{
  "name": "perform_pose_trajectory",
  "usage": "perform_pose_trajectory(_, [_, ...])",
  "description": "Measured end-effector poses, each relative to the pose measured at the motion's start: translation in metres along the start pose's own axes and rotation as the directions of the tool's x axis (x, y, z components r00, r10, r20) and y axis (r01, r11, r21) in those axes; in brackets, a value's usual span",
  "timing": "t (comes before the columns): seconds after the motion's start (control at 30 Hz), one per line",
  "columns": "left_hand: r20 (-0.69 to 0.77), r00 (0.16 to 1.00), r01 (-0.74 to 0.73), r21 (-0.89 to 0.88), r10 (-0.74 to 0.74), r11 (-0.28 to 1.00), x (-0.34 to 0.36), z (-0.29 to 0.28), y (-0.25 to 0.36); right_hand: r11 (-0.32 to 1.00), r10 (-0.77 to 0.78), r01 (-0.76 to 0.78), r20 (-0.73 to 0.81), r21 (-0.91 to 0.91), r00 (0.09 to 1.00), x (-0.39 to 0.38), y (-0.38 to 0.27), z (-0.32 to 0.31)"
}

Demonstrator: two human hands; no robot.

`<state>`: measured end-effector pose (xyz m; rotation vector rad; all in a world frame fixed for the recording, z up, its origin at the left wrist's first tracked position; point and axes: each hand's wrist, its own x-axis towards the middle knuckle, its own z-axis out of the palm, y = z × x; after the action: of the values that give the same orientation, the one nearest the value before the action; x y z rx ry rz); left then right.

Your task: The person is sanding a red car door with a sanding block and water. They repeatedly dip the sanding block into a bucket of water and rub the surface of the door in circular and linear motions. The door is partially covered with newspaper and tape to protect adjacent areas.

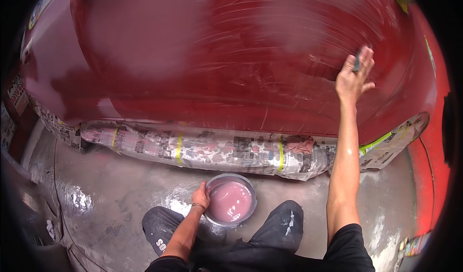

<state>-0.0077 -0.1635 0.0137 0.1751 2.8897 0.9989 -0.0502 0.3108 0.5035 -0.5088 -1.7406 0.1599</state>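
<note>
My right hand (354,79) lies nearly flat on a wet red car panel (231,65), at its right part. A dark green piece of sandpaper (357,61) shows between its fingers; most of it is hidden beneath them. Pale curved streaks and dull milky patches cover the panel around it. Between my knees, my left hand (201,197) grips the left rim of a round grey bowl (231,176). Cloudy pink liquid (230,202) fills part of the bowl.
Newspaper masking (222,151) with yellow tape strips (179,149) wraps the car's lower edge. A crumpled pink cloth (300,146) rests on it. Below is a wet grey concrete floor (111,185). A red surface (427,175) curves along the right, and a dark cable (55,190) runs down the left.
</note>
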Motion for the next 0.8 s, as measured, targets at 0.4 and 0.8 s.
perform_pose_trajectory(0.4, [0.117,0.966,-0.197,-0.249,0.231,0.948,0.030,0.006,0.012,0.905,-0.403,0.417,0.147,-0.080,0.903,-0.067,-0.103,0.006])
perform_pose_trajectory(0.8, [0.101,0.965,-0.209,-0.248,0.240,0.946,0.030,0.014,0.009,0.854,-0.520,0.489,0.322,0.179,0.791,-0.211,-0.222,0.049])
